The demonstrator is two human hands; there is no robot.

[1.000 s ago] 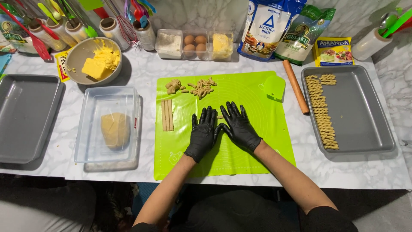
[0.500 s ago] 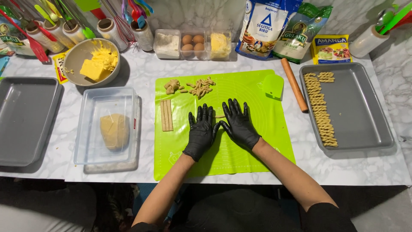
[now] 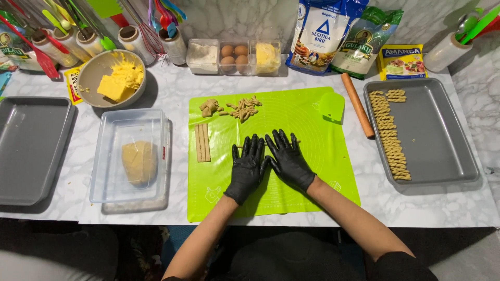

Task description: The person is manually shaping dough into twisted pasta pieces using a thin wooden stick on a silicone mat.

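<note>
Two gloved hands (image 3: 268,164) flat, dough strip (image 3: 294,141) beneath

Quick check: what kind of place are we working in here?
Most likely a home kitchen counter set up for baking: a green mat, a rolling pin, eggs and a tray of twisted dough pieces.

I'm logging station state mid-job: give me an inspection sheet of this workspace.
Surface: white marbled table with a green silicone mat in the middle.
Job's things: dough strips and small dough pieces on the mat; twisted dough pieces lined in the right baking tray; dough lump in a clear container.
Clutter: rolling pin, bowl of butter, eggs, bags, utensil jars, empty left tray.
Grippers: left hand and right hand, black-gloved, flat on the mat, side by side.
Cables: nothing seen.
Surroundings: marbled wall.
</note>
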